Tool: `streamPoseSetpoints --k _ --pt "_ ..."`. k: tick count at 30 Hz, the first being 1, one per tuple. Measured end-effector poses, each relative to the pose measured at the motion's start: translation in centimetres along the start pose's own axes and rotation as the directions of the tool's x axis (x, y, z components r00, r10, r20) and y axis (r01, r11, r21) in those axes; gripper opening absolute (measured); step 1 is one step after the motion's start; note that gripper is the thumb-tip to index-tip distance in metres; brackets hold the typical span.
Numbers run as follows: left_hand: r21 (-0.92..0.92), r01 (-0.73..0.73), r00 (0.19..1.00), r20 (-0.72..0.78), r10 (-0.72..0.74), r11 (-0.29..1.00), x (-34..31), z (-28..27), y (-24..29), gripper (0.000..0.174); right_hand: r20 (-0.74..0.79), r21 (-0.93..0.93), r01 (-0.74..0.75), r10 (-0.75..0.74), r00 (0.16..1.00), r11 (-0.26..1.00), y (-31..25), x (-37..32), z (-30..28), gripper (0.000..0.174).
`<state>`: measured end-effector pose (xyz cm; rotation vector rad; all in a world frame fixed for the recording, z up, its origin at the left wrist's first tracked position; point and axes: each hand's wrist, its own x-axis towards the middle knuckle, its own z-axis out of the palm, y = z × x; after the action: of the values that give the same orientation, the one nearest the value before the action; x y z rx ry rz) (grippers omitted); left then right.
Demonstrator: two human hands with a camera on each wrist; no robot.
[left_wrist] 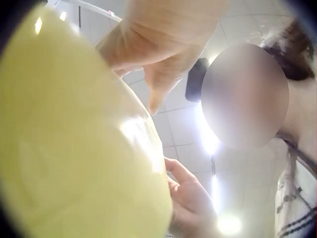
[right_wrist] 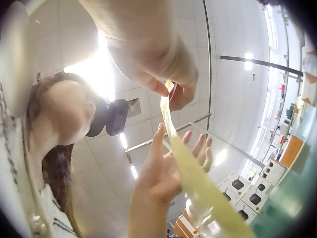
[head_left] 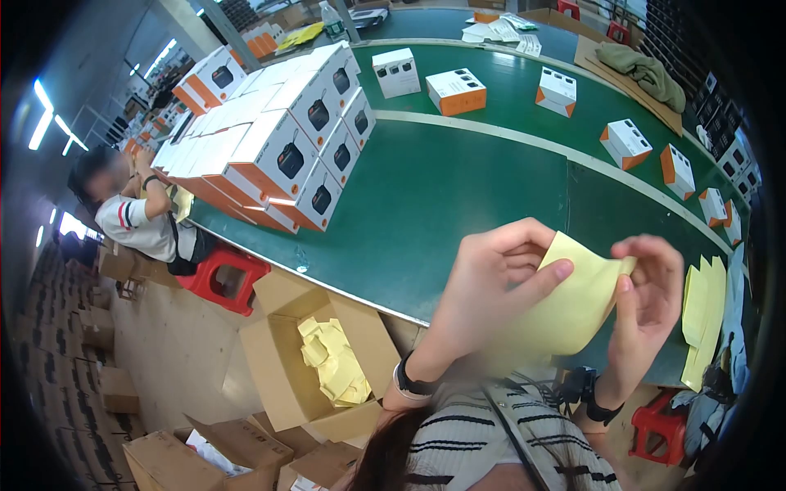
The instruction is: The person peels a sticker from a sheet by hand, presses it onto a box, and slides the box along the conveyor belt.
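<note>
A thin yellow sheet (head_left: 573,303) with a glossy face is held up in front of the person's chest, bowed into a curve. The left hand (head_left: 491,282) holds its left side, thumb lying across the face and fingers at the edge and behind. At the opposite end, the right hand (head_left: 651,290) pinches the sheet's edge between thumb and fingers. From the right wrist, the sheet (right_wrist: 198,178) shows nearly edge-on, running down from the right hand (right_wrist: 168,74) past the left palm (right_wrist: 166,173). Seen from the left wrist, the sheet (left_wrist: 84,134) covers much of the view.
More yellow sheets (head_left: 702,315) lie at the table's right. White-and-orange product boxes (head_left: 286,147) stand stacked on the green table (head_left: 458,188), and several single boxes (head_left: 557,90) sit beyond. Below, an open carton (head_left: 278,352) contains yellow pieces. Another person (head_left: 139,217) works at far left.
</note>
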<state>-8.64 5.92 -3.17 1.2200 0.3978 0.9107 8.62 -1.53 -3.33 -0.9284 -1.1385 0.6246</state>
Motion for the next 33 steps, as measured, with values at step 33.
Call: streamPoseSetpoints --k 33 --pt "0.65 -0.377 0.872 0.007 0.49 0.66 -1.3 4.6 0.9 0.052 0.406 -0.592 0.616 -0.468 0.785 0.52 -2.1 0.6 -1.1 0.028"
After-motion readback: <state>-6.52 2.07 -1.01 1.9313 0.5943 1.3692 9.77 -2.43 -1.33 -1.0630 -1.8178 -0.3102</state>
